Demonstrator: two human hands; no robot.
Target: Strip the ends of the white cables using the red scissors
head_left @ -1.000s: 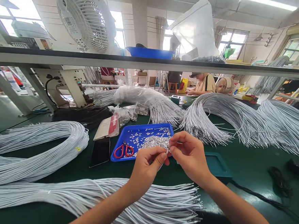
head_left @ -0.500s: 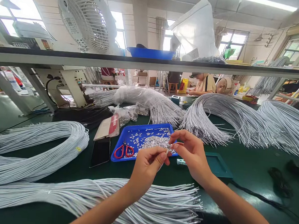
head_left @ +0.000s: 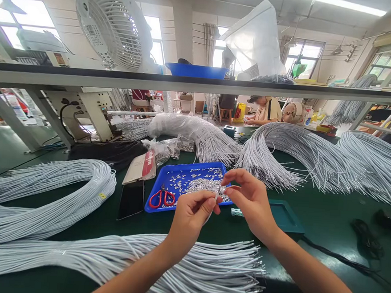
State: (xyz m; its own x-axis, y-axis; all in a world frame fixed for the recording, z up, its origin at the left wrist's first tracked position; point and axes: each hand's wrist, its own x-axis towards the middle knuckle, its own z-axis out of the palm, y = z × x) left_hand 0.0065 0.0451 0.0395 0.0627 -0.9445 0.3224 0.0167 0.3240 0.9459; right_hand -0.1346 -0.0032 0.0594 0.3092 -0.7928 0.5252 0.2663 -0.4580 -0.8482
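My left hand (head_left: 193, 218) pinches a thin white cable (head_left: 208, 218) close to its end, in front of the blue tray (head_left: 167, 173). Just right of that cable end is my right hand (head_left: 248, 199), thumb and fingers bent together at the tip; whatever they hold is too small to make out. Small metal pieces (head_left: 201, 185) lie heaped and scattered in the tray, and red-handled cutters (head_left: 162, 197) rest in its left part. Below my hands, a bundle of white cables (head_left: 114, 252) with metal-tipped ends stretches across the green table (head_left: 82, 278).
A coiled cable bundle (head_left: 89, 179) lies at left, beside a dark phone-like slab (head_left: 131, 199). More bundles (head_left: 299, 145) lie behind the tray. A green tray (head_left: 286, 215) sits right of my right hand. A shelf (head_left: 199, 86) crosses above; a person (head_left: 268, 110) sits beyond.
Both hands stay nearly in place. My left hand has shifted slightly left, and the cable end shows a little more between the fingers of both hands.
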